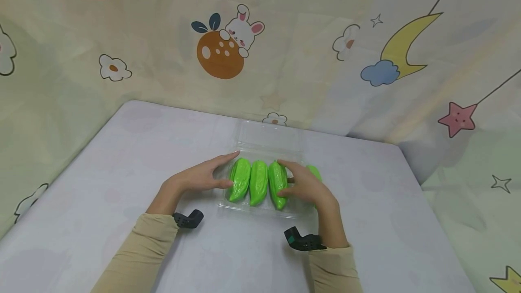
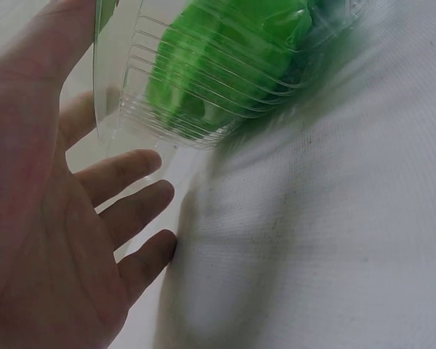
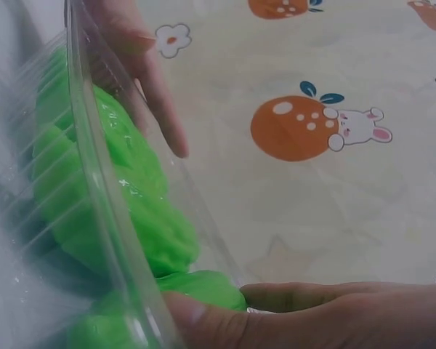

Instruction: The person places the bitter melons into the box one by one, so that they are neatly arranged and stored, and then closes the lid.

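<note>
Right hand [image 1: 307, 185] is gripping glossy green elongated pod [image 1: 277, 180] in clear plastic tray [image 1: 260, 212]; left hand [image 1: 199, 177] is flanking tray, fingers spread.

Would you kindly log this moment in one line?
left hand: at clear plastic tray | right hand: around glossy green elongated pod | two similar pods: alongside

4th green pod [image 1: 314, 172] partly hid. bhd R hand [image 1: 306, 186].

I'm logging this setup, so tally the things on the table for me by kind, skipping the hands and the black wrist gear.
Green vegetable-shaped pieces: 4 (one mostly hidden)
Clear plastic container: 1
Total: 5
</note>
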{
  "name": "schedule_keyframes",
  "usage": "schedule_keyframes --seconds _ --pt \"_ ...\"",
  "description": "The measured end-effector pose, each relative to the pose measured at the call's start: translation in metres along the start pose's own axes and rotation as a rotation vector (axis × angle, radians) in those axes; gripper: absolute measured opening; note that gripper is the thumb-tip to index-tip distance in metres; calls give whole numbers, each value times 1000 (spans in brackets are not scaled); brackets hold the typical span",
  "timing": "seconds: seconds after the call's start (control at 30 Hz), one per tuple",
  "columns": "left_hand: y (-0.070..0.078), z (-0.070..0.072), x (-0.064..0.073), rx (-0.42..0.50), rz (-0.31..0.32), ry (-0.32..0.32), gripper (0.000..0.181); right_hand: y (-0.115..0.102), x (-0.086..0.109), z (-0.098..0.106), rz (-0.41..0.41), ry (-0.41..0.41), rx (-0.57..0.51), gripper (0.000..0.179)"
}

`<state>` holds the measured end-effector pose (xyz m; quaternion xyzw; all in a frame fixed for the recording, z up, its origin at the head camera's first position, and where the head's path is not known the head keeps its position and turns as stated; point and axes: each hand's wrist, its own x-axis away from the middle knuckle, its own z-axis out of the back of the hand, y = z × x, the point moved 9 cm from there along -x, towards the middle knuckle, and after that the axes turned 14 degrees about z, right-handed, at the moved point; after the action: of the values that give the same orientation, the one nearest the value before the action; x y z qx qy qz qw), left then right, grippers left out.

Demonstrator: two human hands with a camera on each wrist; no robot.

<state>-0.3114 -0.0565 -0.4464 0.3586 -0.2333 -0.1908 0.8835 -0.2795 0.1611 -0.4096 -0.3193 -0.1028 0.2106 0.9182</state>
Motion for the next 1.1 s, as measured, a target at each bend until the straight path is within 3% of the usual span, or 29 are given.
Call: schedule_keyframes --seconds 1.1 --pt "-1 -1 -1 -24 8 6 87 3 -4 -3 -48 -20 90 88"
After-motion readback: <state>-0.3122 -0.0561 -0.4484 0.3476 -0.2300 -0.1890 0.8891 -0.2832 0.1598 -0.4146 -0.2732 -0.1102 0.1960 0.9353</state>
